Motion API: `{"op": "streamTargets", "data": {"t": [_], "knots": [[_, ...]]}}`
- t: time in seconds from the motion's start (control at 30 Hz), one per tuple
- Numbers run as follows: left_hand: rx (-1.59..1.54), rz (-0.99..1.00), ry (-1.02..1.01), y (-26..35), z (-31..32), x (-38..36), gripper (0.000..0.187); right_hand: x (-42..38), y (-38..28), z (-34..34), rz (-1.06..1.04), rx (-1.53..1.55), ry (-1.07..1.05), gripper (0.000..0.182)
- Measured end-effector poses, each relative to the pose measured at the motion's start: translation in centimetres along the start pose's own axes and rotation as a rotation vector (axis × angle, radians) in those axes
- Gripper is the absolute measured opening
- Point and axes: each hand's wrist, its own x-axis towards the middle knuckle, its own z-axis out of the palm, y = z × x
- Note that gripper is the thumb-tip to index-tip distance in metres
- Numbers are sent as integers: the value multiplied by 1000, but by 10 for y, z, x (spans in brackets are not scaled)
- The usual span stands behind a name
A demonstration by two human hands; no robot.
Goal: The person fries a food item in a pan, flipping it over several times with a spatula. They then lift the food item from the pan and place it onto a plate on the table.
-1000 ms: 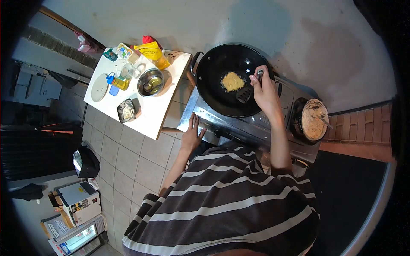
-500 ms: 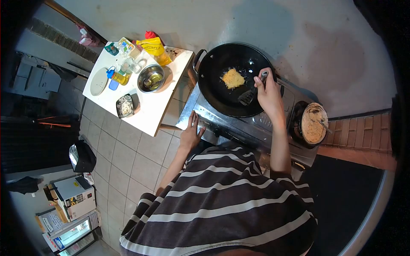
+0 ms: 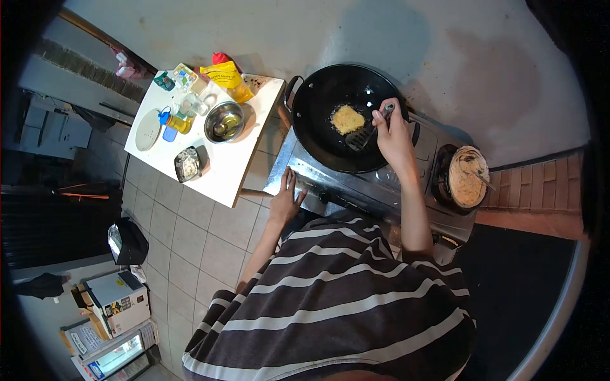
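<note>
My right hand (image 3: 395, 136) is closed around the handle of a slotted spatula (image 3: 358, 140) over a black wok (image 3: 311, 136). The spatula's dark blade lies right at the lower edge of a golden fritter (image 3: 347, 120), which sits in the wok with small bubbles of oil around it. My left hand (image 3: 286, 198) rests with fingers stretched out on the front left edge of the metal stove (image 3: 318, 181), below the wok's left side.
Right of the wok, a bowl of orange-yellow batter (image 3: 467, 184) with a spoon stands on the stove. A white table (image 3: 219, 181) at the left holds a steel bowl (image 3: 223, 122), a black dish of pale food (image 3: 188, 164), an oil bottle (image 3: 180, 123) and a plate (image 3: 148, 130).
The spatula blade has moved left and slightly up, from beside the fritter to its lower edge. My left hand stays on the stove edge.
</note>
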Motion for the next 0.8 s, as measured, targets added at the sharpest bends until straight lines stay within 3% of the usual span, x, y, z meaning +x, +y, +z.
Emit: {"op": "streamTargets", "data": {"t": [0.53, 0.8], "knots": [[20, -24, -20, 4, -4, 0, 72, 14, 0, -4, -70, -138, -3, 16], [-7, -28, -55, 1, -2, 0, 73, 8, -8, -1, -47, -54, 31, 14]]}}
